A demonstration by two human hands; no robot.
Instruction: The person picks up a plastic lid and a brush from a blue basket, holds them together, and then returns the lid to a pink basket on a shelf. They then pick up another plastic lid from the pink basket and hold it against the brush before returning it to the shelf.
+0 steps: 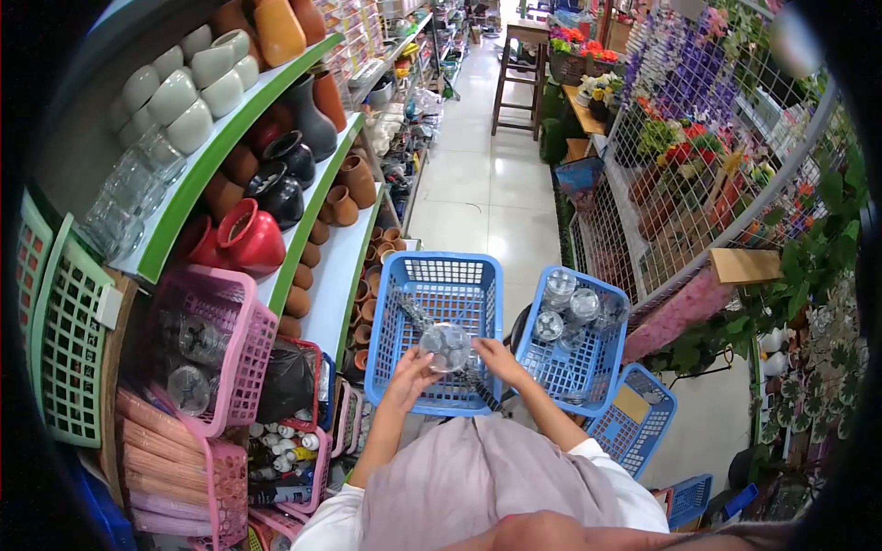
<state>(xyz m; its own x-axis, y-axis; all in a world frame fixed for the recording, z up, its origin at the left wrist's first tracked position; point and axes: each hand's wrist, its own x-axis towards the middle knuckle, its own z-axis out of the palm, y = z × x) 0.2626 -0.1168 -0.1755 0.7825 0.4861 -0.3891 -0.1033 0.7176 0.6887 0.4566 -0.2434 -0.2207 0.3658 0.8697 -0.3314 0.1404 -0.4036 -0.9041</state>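
Note:
In the head view I hold a clear plastic jar over a blue basket. Its round, bumpy end faces up at me. My left hand grips the jar's lower left side with bent fingers. At the right edge, my right hand has its fingers drawn together against the jar. Inside the basket below, a dark, patterned strip lies slantwise, partly hidden by the jar. A second blue basket, to the right, contains several similar clear jars.
Shelves at left carry white cups, glasses, red vases and clay pots. A pink basket leans below them. On the right stands a wire rack with artificial flowers. A wooden stool stands down the tiled aisle.

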